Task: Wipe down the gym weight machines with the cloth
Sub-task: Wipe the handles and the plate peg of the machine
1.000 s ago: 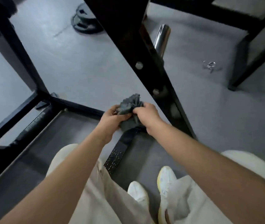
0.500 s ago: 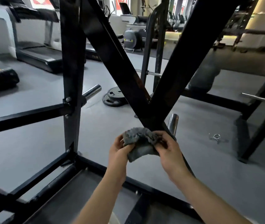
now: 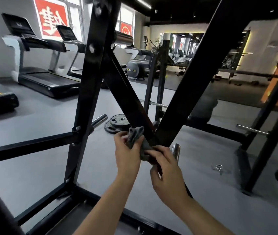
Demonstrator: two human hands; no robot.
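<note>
The grey cloth [image 3: 137, 140] sits bunched against the black bars' joint [image 3: 153, 139], pinched by the left hand [image 3: 126, 155] and the right hand [image 3: 164, 168]. It seems a regrip before wiping upward along a bar. Compared with half a second ago, the cloth is nearer the joint.

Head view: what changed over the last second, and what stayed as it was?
The view tilted up from the floor and legs to the gym room. Both hands carried the grey cloth up the black frame to where its slanted beams meet. The left hand and right hand kept hold of the cloth; weight plates and floor clip stayed put.
</note>
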